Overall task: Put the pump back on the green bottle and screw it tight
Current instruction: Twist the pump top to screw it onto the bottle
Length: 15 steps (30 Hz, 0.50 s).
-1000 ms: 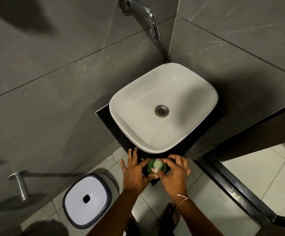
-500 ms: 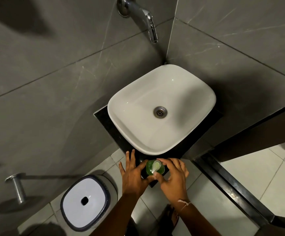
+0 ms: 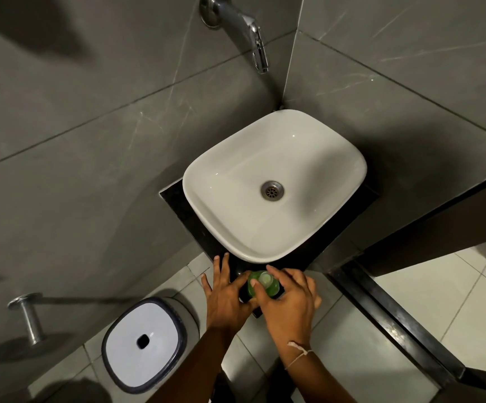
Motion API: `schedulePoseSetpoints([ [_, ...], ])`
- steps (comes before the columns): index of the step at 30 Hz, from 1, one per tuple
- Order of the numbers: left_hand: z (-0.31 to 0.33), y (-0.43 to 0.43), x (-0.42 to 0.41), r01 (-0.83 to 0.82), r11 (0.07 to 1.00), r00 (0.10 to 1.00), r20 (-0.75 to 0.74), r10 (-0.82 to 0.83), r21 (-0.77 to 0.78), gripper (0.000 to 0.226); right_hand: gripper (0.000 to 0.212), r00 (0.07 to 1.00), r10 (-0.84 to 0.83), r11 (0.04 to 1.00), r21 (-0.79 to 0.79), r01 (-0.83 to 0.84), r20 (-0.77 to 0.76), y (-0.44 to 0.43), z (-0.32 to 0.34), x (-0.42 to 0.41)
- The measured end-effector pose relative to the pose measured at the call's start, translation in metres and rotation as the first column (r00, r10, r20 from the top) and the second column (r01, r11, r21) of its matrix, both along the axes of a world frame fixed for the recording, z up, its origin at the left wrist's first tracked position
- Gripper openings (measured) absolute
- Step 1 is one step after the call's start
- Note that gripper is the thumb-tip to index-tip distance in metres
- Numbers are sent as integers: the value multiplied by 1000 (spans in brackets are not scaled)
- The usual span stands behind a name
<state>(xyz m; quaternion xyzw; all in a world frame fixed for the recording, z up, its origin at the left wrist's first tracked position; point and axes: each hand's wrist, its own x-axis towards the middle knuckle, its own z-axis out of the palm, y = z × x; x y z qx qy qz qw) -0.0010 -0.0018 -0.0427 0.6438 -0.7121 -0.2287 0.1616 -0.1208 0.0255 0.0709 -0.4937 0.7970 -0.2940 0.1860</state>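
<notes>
The green bottle (image 3: 271,290) stands upright on the near corner of the black counter (image 3: 195,225), just in front of the white basin. Its whitish pump (image 3: 265,277) sits on top, seen from above. My right hand (image 3: 287,298) curls over the bottle, thumb and fingers around the pump's collar. My left hand (image 3: 225,292) lies against the bottle's left side, thumb touching it and the other fingers spread over the counter edge. The bottle's body is mostly hidden by both hands.
A white basin (image 3: 224,210) with a metal drain fills the counter. A chrome tap (image 3: 253,39) juts from the grey tiled wall above. On the floor at the lower left stands a white-lidded bin (image 3: 145,341). A black threshold (image 3: 396,324) runs along the right.
My right hand has turned around the pump, so the spout no longer shows as a long white shape. The left hand stays against the bottle. The camera drifted slightly.
</notes>
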Motion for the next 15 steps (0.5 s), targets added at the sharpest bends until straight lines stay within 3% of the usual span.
schedulePoseSetpoints([
  [6,-2,0,-1,-15,1000,1000,7,16,-25,59,38,998,63,998,25,-64,21,-4,1,-11],
  [15,2,-1,1,14,998,1000,7,-14,64,67,38,982,160,983,74,-168,99,-10,3,-22],
])
